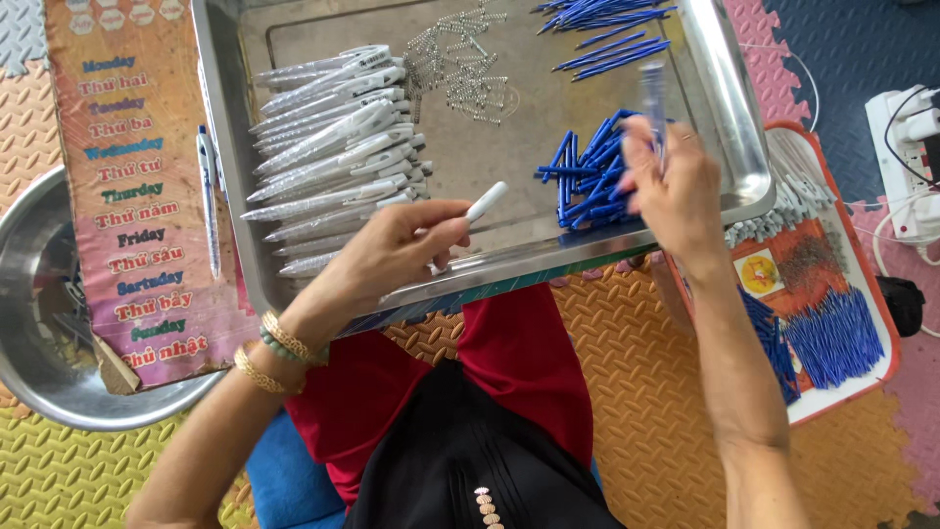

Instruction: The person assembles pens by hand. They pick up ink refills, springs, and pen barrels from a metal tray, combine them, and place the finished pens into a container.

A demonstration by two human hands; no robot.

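Observation:
A large metal tray point(729, 118) rests on my lap. My left hand point(397, 250) holds a white pen barrel point(483, 204) over the tray's near edge, beside a heap of white pen barrels point(333, 147). My right hand point(671, 186) is raised over a pile of blue pen parts point(587, 176) and pinches a thin blue piece point(654, 103), blurred by motion. Small metal springs point(465, 64) lie at the tray's far middle. More blue refills point(607, 34) sit at the far right corner.
A round metal bowl point(29, 362) lies at the left, partly under a printed cardboard sheet point(137, 186) with one pen on it. At the right a red-rimmed tray point(852, 382) holds blue parts and grey tips. A white power strip point(906, 167) sits far right.

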